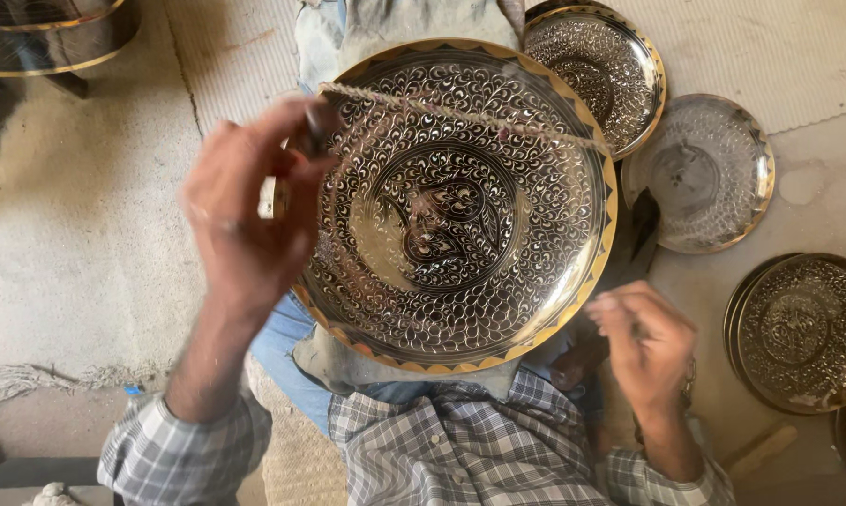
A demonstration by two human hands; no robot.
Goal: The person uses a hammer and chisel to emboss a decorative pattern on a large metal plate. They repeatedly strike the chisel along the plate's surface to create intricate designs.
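Note:
A large round brass plate (460,281), densely engraved and with a yellow-and-black patterned rim, rests tilted on my lap. My left hand (245,215) is raised over its left edge, with thumb and fingers pinched on one end of a pale twisted cord (460,114). The cord runs taut across the plate's upper part to its right rim. Below the plate's lower right rim is my right hand (643,337), blurred, with its fingers curled inward. Whether it holds anything is hidden. A dark object (643,230) sticks out behind the plate's right rim.
Two smaller engraved plates (596,70) (704,173) lie on the floor at the upper right. A stack of plates (802,328) sits at the right edge, with a wooden stick (760,452) below it. Frayed rope (29,379) lies on the left.

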